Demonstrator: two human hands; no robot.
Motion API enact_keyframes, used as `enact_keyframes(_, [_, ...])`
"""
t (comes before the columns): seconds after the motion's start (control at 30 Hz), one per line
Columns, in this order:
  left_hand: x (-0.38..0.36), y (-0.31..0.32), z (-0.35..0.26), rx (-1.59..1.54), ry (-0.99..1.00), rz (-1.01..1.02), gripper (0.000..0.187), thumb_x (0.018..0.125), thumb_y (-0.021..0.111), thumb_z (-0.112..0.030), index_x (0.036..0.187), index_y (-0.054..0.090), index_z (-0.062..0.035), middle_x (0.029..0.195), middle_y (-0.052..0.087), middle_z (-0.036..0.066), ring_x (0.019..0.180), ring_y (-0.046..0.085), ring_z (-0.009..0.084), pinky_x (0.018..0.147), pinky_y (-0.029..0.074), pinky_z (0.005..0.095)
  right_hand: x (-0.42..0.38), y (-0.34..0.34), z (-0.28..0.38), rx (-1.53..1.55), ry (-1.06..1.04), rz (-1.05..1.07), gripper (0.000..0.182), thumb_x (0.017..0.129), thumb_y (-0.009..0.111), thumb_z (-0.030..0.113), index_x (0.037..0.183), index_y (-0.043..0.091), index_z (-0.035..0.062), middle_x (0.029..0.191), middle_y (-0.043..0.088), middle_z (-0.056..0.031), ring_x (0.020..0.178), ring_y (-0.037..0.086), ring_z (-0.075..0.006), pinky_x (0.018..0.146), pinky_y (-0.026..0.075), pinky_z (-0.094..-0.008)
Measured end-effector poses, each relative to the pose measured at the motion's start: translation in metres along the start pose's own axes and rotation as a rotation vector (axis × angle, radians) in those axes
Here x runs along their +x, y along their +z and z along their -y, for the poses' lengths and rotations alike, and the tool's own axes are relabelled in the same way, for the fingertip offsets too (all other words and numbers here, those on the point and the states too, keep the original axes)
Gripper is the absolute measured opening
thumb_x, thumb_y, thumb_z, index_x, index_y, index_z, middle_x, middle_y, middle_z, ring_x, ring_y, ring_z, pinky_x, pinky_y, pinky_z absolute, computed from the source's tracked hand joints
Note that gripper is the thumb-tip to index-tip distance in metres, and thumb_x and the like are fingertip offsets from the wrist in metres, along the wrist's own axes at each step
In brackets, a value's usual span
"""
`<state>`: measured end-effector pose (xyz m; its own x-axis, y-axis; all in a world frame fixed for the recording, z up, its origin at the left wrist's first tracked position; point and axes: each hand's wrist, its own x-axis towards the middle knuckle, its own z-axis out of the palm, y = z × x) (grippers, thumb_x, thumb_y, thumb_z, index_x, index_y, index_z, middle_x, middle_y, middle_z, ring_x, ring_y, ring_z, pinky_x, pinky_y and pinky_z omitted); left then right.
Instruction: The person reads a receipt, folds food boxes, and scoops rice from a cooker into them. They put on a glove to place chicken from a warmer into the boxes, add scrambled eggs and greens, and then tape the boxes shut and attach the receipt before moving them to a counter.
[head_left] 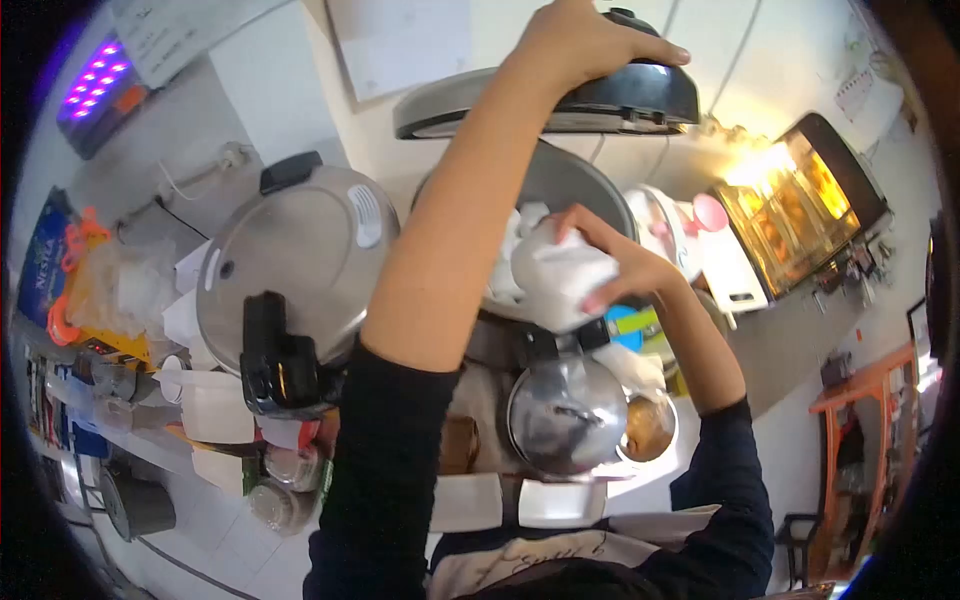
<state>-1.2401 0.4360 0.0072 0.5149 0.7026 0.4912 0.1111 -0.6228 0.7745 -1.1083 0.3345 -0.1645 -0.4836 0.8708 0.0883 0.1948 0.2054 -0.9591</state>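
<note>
My left hand (pixel 585 42) grips the black rim and handle of a large pot lid (pixel 450 102), holding it tilted up above an open pot. That pot (pixel 590 185) has a grey inside wall and several white pieces (pixel 508 250) in it. My right hand (pixel 625 262) is closed round a white bundle (pixel 560 275) over the pot's front edge. The bundle looks like thin plastic or paper; its contents cannot be made out. A smaller shiny metal lid (pixel 568 415) with a black handle lies just in front of the pot.
A closed pressure cooker (pixel 290 260) stands to the left. On the right glows a lit toaster oven (pixel 795 205), near a pink cup (pixel 710 213) and a white board (pixel 735 275). A bowl with something brown (pixel 648 430) sits at the front, with white containers (pixel 465 502) along the near edge.
</note>
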Motion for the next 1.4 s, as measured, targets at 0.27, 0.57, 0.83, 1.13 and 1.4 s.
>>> enact_keyframes(0.27, [-0.15, 0.081, 0.076, 0.167, 0.327, -0.068, 0.074, 0.057, 0.081, -0.044, 0.121, 0.054, -0.0182, 0.098, 0.058, 0.016, 0.088, 0.059, 0.0322, 0.078, 0.048, 0.0387, -0.255, 0.198, -0.086, 1.135, 0.093, -0.254, 0.071, 0.06, 0.083, 0.033, 0.112, 0.041, 0.0104, 0.133, 0.035, -0.0217, 0.118, 0.041, -0.0332, 0.095, 0.037, -0.0423])
enact_keyframes(0.57, [-0.241, 0.097, 0.102, 0.354, 0.224, 0.054, 0.062, 0.07, 0.075, -0.027, 0.125, 0.049, -0.0157, 0.115, 0.049, 0.018, 0.107, 0.05, 0.0355, 0.091, 0.042, 0.0405, -0.284, 0.325, -0.153, 0.541, 0.66, -0.84, 0.059, 0.067, 0.079, 0.025, 0.116, 0.053, 0.0058, 0.116, 0.05, -0.0076, 0.109, 0.049, -0.0203, 0.093, 0.041, -0.0348])
enact_keyframes(0.83, [-0.384, 0.033, 0.094, 0.097, -0.044, 0.32, 0.044, 0.078, 0.07, -0.02, 0.118, 0.054, -0.0074, 0.116, 0.053, 0.013, 0.102, 0.057, 0.026, 0.084, 0.046, 0.0358, -0.251, 0.361, -0.173, -0.195, 0.702, -0.986, 0.048, 0.063, 0.083, 0.025, 0.103, 0.061, 0.0096, 0.141, 0.018, -0.0252, 0.091, 0.062, -0.0336, 0.077, 0.053, -0.0375])
enact_keyframes(1.13, [-0.552, -0.001, 0.149, 0.023, -0.539, 0.077, 0.022, 0.083, 0.064, -0.009, 0.104, 0.061, -0.0038, 0.095, 0.063, 0.008, 0.077, 0.061, 0.0149, 0.069, 0.047, 0.0255, -0.225, 0.388, -0.171, -0.63, 0.638, -0.853, 0.049, 0.073, 0.067, 0.013, 0.116, 0.047, 0.0026, 0.127, 0.032, -0.029, 0.103, 0.051, -0.046, 0.081, 0.049, -0.0453])
enact_keyframes(1.4, [-0.62, 0.002, 0.174, -0.062, -0.777, 0.157, 0.027, 0.084, 0.063, -0.015, 0.108, 0.058, -0.0023, 0.095, 0.063, 0.011, 0.079, 0.061, 0.0165, 0.069, 0.048, 0.0263, -0.229, 0.374, -0.199, -0.549, 0.564, -0.945, 0.051, 0.071, 0.073, 0.018, 0.114, 0.048, 0.0045, 0.115, 0.046, -0.0245, 0.099, 0.053, -0.0439, 0.082, 0.046, -0.0456])
